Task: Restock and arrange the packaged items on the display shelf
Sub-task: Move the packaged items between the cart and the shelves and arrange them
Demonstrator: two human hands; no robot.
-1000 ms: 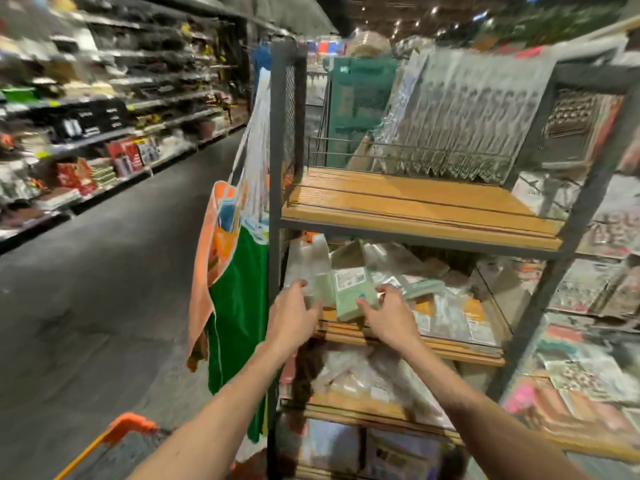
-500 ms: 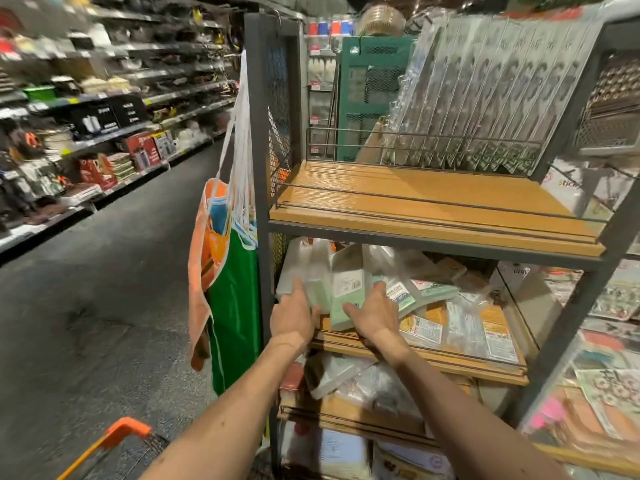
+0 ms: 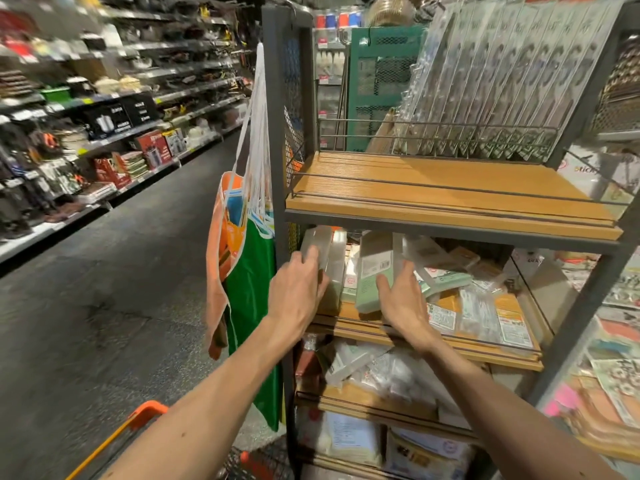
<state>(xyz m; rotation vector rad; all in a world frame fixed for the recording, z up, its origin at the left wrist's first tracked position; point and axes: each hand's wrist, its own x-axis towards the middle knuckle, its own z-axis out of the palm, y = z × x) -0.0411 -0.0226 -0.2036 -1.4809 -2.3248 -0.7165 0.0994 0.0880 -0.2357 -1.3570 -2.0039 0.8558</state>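
Tilted a second ago, the clear packs (image 3: 325,245) and green pack (image 3: 375,271) are being straightened into a left-end row by the flat left hand (image 3: 298,296) and spread right hand (image 3: 403,301).

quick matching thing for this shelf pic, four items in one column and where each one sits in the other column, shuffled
Things:
1. pale green package
2. aprons
3. orange cart handle
4. long clear packs

Places:
a. hung on the left side of the rack
b. leaning behind the wire rail at the back of the top shelf
c. lowest, at the bottom left of the view
d. standing on the second shelf

Pairs: 1-d, 2-a, 3-c, 4-b
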